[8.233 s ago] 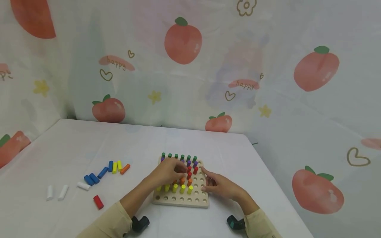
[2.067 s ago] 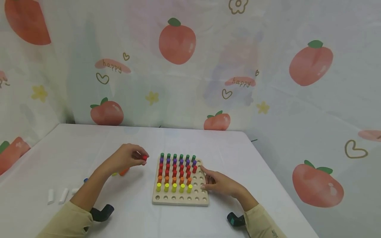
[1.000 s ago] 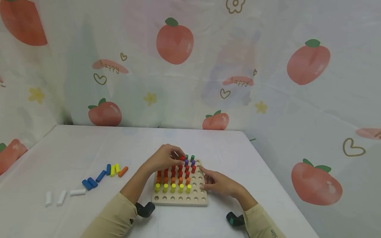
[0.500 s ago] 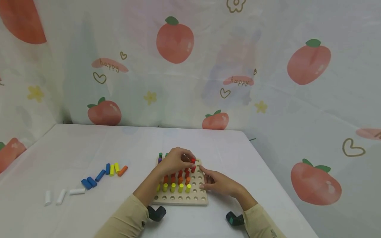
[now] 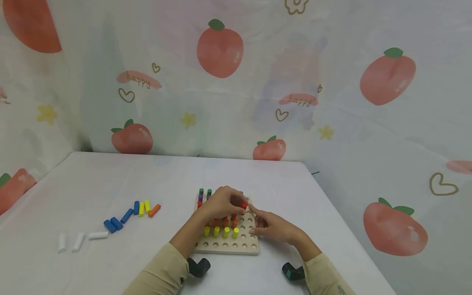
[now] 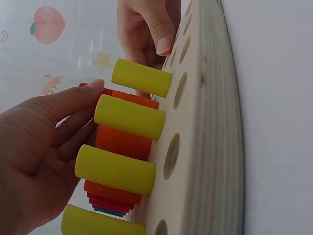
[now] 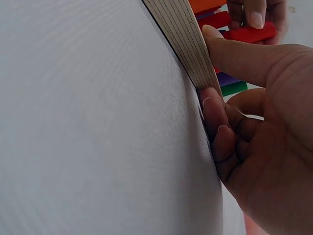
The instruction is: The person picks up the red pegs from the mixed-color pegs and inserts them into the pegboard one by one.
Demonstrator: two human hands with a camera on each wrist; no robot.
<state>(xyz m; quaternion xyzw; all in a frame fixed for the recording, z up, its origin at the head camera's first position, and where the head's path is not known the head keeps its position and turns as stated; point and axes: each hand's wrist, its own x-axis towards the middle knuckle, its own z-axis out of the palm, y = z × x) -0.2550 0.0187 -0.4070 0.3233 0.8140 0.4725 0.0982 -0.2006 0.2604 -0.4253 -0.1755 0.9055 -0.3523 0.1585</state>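
A wooden pegboard [image 5: 226,248] carries rows of green, purple, red, orange and yellow pegs [image 6: 129,117]. My left hand [image 5: 221,203] is over the board and pinches a red peg [image 7: 252,33] between thumb and fingertips, near the right end of the red row. Many of the upright pegs are hidden behind that hand in the head view. My right hand [image 5: 276,227] holds the board's right edge. In the right wrist view its thumb [image 7: 239,58] lies on the top face, and its curled fingers rest against the side [image 7: 188,49].
Left of the board lie loose blue pegs [image 5: 127,215], two yellow pegs [image 5: 141,209] and an orange peg [image 5: 155,210]. Farther left are three white pegs [image 5: 98,235]. A fruit-print curtain [image 5: 221,102] stands behind the white table [image 5: 177,172].
The loose red peg left the table in my left hand, which carried it right, over the board, then slightly nearer toward the right edge. The right hand has stayed at the board's edge.
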